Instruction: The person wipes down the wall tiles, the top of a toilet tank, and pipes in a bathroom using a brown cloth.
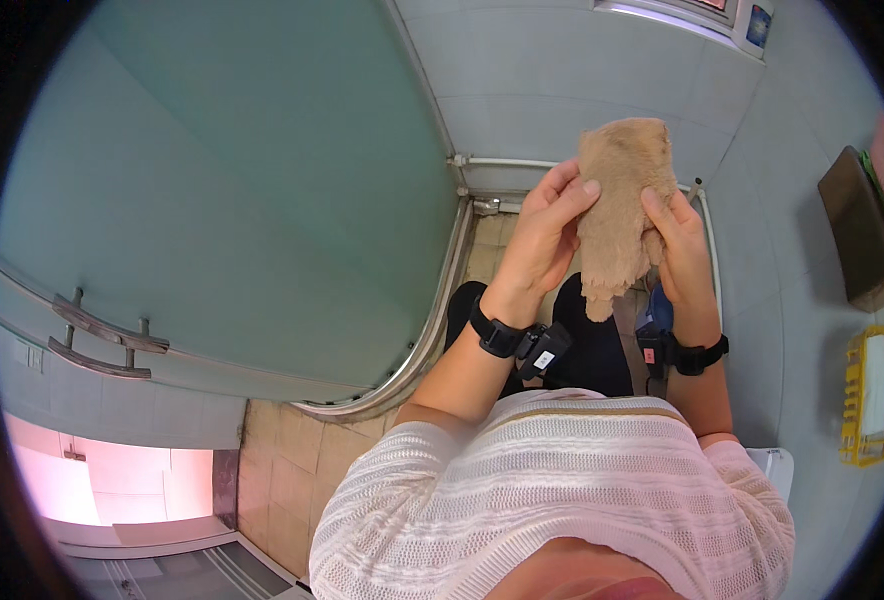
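Note:
A tan, fuzzy cloth (622,202) with a frayed lower end is held up between both my hands, in front of the tiled wall. My left hand (547,225) pinches its left edge, thumb on the near face and fingers mostly behind. My right hand (680,236) grips the right edge in the same way, with its thumb on top. A bunched part of the cloth hangs beside the right thumb. Each wrist wears a black strap with a small device.
A curved frosted-glass shower enclosure (262,187) stands at the left, with metal handles (108,334). White pipes (521,162) run along the wall ahead. On the right wall are a brown box (860,229) and a yellow plastic basket (854,405). A white bottle (754,28) stands on the window ledge.

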Tool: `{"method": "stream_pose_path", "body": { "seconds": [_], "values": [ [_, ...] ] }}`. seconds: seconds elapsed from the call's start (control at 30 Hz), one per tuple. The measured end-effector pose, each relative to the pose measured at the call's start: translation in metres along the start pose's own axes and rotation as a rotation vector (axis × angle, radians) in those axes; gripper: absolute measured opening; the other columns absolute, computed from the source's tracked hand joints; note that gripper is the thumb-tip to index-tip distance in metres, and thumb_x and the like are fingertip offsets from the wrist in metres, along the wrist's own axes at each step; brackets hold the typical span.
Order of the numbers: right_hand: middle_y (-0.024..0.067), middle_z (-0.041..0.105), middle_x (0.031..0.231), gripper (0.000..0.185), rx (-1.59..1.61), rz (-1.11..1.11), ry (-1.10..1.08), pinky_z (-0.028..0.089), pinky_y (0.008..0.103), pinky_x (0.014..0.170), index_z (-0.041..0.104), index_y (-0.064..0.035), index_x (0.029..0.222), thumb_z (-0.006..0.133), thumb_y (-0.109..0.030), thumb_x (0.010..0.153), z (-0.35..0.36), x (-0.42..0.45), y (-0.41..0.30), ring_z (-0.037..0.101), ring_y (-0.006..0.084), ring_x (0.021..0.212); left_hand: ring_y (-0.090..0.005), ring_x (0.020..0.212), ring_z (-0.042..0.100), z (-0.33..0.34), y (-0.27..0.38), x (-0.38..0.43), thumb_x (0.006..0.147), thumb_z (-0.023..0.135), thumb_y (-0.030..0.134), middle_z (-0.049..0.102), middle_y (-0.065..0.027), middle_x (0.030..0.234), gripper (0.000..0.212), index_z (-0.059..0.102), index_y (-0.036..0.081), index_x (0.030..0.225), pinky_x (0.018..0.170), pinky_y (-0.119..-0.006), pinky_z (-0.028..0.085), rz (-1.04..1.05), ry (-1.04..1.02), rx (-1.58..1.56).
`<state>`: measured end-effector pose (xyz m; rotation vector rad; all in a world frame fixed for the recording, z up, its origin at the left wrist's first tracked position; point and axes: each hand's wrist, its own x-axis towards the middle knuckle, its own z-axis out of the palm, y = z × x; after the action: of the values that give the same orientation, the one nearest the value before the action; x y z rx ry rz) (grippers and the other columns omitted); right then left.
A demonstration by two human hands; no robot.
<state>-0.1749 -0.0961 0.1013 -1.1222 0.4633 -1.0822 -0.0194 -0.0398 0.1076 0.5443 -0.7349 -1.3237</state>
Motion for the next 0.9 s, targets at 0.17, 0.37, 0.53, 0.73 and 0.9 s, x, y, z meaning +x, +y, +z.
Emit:
{"method": "stream_pose_path", "body": {
  "seconds": [0.17, 0.37, 0.53, 0.73, 0.9],
  "values": [
    [0.009, 0.058, 0.12, 0.042, -0.017, -0.008, -0.017, 0.042, 0.0285, 0.092, 0.048, 0.0039, 0.127, 0.053, -0.024, 0.095, -0.006, 0.003, 0.011, 0.054, 0.0146, 0.108, -0.0162, 0.106, 0.055, -0.005, -0.005, 0.001, 0.088, 0.059, 0.015, 0.058, -0.0083, 0.114, 0.04, 0.05, -0.001, 0.123, 0.094, -0.032, 0.044, 0.06, -0.005, -0.006],
    [0.0059, 0.062, 0.086, 0.04, -0.169, 0.493, 0.247, 0.047, 0.0256, 0.07, 0.06, -0.0078, 0.103, 0.041, -0.043, 0.098, -0.143, 0.012, 0.146, 0.059, 0.0158, 0.082, -0.0184, 0.109, 0.055, -0.025, -0.002, 0.003, 0.088, 0.056, 0.011, 0.057, -0.0104, 0.118, 0.041, 0.048, -0.003, 0.125, 0.095, -0.033, 0.044, 0.085, 0.057, -0.028],
    [0.0058, 0.062, 0.076, 0.039, -0.718, 1.08, 0.134, 0.047, 0.0252, 0.066, 0.063, -0.0097, 0.094, 0.043, -0.043, 0.095, -0.268, -0.12, 0.307, 0.059, 0.0169, 0.074, -0.0213, 0.113, 0.054, -0.039, -0.008, 0.004, 0.089, 0.055, 0.012, 0.055, -0.0124, 0.122, 0.044, 0.044, -0.004, 0.129, 0.097, -0.035, 0.043, 0.058, 0.135, 0.03],
    [0.0072, 0.063, 0.075, 0.037, -0.939, 1.126, -0.069, 0.047, 0.0274, 0.065, 0.064, -0.0085, 0.09, 0.046, -0.04, 0.093, -0.26, -0.169, 0.358, 0.06, 0.0188, 0.073, -0.0203, 0.113, 0.052, -0.056, -0.02, 0.007, 0.089, 0.054, 0.009, 0.054, -0.0106, 0.121, 0.043, 0.044, -0.002, 0.129, 0.098, -0.036, 0.042, -0.027, 0.226, 0.028],
    [0.0083, 0.064, 0.075, 0.035, -0.947, 1.096, -0.15, 0.048, 0.0292, 0.065, 0.065, -0.0075, 0.088, 0.048, -0.038, 0.092, -0.244, -0.17, 0.387, 0.061, 0.0204, 0.072, -0.0221, 0.113, 0.053, -0.056, -0.024, 0.009, 0.089, 0.053, 0.009, 0.054, -0.0108, 0.121, 0.041, 0.044, -0.001, 0.128, 0.098, -0.038, 0.043, -0.073, 0.216, 0.059]
  ]
}}
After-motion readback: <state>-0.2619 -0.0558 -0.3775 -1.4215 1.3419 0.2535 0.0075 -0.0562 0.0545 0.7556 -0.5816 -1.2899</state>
